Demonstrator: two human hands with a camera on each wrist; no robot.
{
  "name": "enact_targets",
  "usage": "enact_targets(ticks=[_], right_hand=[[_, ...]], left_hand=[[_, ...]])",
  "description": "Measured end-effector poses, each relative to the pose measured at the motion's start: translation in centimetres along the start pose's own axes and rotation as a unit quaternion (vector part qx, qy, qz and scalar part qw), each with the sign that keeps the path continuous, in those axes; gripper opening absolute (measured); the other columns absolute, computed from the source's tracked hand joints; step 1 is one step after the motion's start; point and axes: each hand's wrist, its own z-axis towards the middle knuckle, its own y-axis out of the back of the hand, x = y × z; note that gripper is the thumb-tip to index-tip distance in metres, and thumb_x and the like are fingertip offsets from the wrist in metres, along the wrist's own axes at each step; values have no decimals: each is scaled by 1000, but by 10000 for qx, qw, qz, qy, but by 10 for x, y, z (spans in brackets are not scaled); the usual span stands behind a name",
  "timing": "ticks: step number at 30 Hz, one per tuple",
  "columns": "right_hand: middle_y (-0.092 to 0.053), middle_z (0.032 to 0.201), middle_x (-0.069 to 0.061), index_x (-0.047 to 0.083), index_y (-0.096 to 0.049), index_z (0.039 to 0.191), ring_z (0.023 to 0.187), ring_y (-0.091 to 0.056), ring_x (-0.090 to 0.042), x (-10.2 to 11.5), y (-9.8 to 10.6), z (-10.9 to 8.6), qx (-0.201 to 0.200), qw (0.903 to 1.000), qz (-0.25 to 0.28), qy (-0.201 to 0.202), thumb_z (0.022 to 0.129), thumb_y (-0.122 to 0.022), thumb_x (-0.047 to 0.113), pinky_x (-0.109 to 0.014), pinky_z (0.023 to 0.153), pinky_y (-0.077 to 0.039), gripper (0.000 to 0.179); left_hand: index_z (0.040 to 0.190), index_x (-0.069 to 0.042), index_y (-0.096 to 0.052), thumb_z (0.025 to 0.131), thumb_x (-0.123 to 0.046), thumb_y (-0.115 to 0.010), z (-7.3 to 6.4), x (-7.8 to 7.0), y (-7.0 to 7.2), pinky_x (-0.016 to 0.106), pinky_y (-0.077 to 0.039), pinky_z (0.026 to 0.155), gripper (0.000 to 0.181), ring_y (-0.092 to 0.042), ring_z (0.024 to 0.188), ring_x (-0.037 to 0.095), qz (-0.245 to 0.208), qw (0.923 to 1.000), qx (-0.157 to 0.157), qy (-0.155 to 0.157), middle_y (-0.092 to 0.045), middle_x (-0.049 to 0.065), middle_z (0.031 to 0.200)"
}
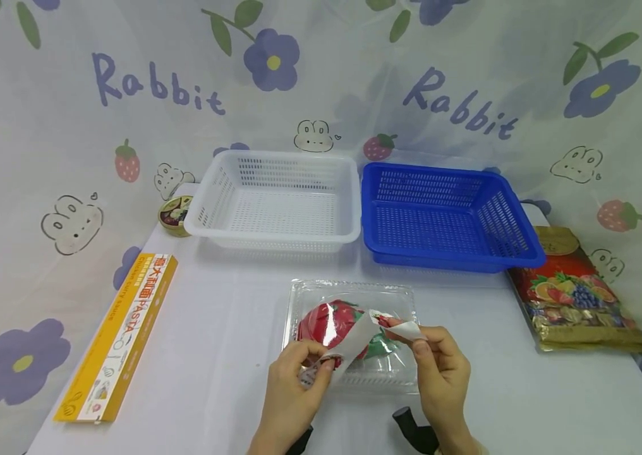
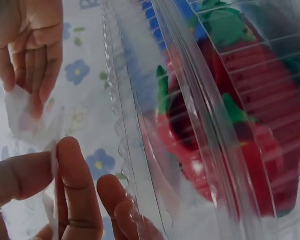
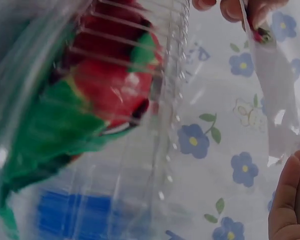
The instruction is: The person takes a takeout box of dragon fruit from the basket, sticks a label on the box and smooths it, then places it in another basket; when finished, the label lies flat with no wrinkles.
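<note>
Both hands hold a white strip [image 1: 357,335] of sticker-like paper with small red and green prints, stretched between them. My left hand [image 1: 295,385] pinches its lower left end between thumb and fingers. At the upper right end, my right hand [image 1: 443,373] pinches a folded-over part. Under the strip lies a clear plastic box [image 1: 349,287] with a ridged rim. Through its lid shows a shiny red and green package [image 1: 329,322], partly hidden by the strip. In the right wrist view the strip [image 3: 277,85] hangs beside the box, printed near its upper end.
Behind the box stand a white basket [image 1: 272,239] and a blue basket [image 1: 435,258], side by side. A yellow pasta box [image 1: 119,335] lies at the left, a round tin [image 1: 173,215] at the back left. A red and gold fruit-print bag [image 1: 577,297] lies at the right.
</note>
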Motion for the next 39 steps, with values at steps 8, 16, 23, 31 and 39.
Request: enact_targets(ticks=[8,16,23,31,39], right_hand=[[-69,121,-14,-12,-61,100,118,-64,-23,0,9,16,588,9962,-286,569,93,-48,-12,-25,99,-50,15],[-65,126,-16,-12,-64,97,123,-60,-21,-7,20,25,1420,9789,-1135,937,91,-61,-3,-25,103,-47,12],[-67,124,-15,-4,-67,95,122,-60,-14,-14,30,25,1869,9509,-2244,1028,93,-65,13,-20,100,-47,18],[-66,125,-16,1,-67,100,125,-58,-14,-17,37,29,2573,9194,-2725,1194,96,-59,19,-19,102,-45,20],[-62,131,-16,5,-64,110,125,-58,-19,-13,41,37,3263,8866,-3136,957,96,-61,27,-18,105,-41,26]], left_hand=[[84,-12,-61,79,6,-68,9,5,16,20,-44,45,21,-51,66,1,-383,9899,-310,1333,-62,-9,68],[97,-1,-61,89,0,-63,18,29,45,19,-46,46,8,-53,60,1,177,9654,-962,2418,-72,13,82],[124,0,-52,96,-9,-55,19,49,61,22,-41,45,30,-51,53,6,1102,9433,-833,3019,-72,21,96],[145,-3,-34,99,-16,-48,21,64,65,27,-38,49,50,-52,56,14,1598,9149,178,3703,-66,25,113],[143,1,-39,98,-20,-51,20,71,59,29,-44,49,51,-65,72,25,1948,9072,596,3681,-67,22,117]])
